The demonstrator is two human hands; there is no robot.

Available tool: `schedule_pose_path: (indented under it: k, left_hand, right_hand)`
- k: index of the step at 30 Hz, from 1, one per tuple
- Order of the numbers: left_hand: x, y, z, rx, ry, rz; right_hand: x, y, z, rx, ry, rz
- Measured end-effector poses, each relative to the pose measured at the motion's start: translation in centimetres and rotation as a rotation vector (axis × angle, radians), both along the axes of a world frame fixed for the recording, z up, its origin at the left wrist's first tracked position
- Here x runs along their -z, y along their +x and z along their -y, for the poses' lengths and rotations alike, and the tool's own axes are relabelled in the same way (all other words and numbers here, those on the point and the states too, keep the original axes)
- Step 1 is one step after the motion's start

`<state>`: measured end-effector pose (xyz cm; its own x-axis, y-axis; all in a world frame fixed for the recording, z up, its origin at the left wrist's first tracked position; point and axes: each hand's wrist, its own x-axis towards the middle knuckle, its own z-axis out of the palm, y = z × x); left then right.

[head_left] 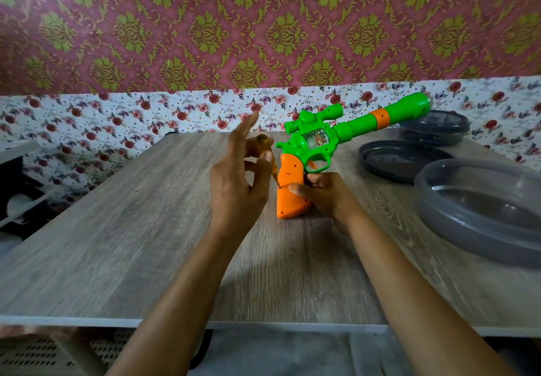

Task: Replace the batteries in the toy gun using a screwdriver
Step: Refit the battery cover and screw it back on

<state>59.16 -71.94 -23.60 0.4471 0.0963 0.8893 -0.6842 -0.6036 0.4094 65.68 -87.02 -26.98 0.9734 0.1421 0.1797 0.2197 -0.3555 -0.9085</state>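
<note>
Toy gun (319, 141) stands upright mid-counter, slightly right of centre. The butt of the orange grip (292, 203) is down on the counter (131, 229). Green barrel (366, 121) points far-right and tilts up, scope (317, 113) on top.

Right hand (329, 197) holds the grip from the right. Thumb (296, 189) presses the near face about halfway up. The other fingers (317, 177) curl round the right side just under the trigger guard. Palm is close to the counter; can't tell if it touches.

Left hand (237, 191) is just left of the grip and raised. The amber see-through screwdriver (273, 170) slants down to the right, and its tip is on the left edge of the grip, just beside the right thumb. The left thumb pinches the handle against the curled fingers behind it. Index finger (248, 123) sticks straight up, clear of the tool. This hand is motion-blurred, so exact contact on the handle is unclear.

Right side of the counter, well apart from the gun:
- dark round lid (401, 160) lying flat
- dark tub (433, 129) behind it, under the muzzle as seen from here
- big grey translucent bowl (480, 211) nearest

Floral wallpaper (117, 118) runs behind the counter.
</note>
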Motion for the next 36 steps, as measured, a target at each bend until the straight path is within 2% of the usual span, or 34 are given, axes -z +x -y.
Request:
schedule_pose_path:
  k: [8, 21, 25, 31, 34, 36]
  left_hand:
    - [-0.1, -0.1, 0.1, 0.030, -0.064, 0.054]
    - [-0.1, 0.1, -0.2, -0.012, 0.004, 0.106]
    - [-0.1, 0.1, -0.2, -0.010, -0.048, 0.091]
    - [-0.4, -0.3, -0.7, -0.109, -0.272, 0.244]
    - [-0.3, 0.1, -0.8, -0.154, -0.291, 0.184]
    - [-0.1, 0.3, -0.8, -0.166, -0.243, 0.080]
  right_hand:
    - [-0.3, -0.4, 0.0, -0.011, -0.009, -0.011]
    - [-0.5, -0.6, -0.1, -0.014, 0.034, -0.027]
    - [-0.5, -0.7, -0.1, -0.019, 0.037, -0.026]
    - [-0.4, -0.8, -0.3, -0.055, 0.097, -0.049]
    - [-0.4, -1.1, -0.4, -0.099, 0.146, -0.051]
    - [-0.4, -1.3, -0.5, -0.130, 0.224, -0.069]
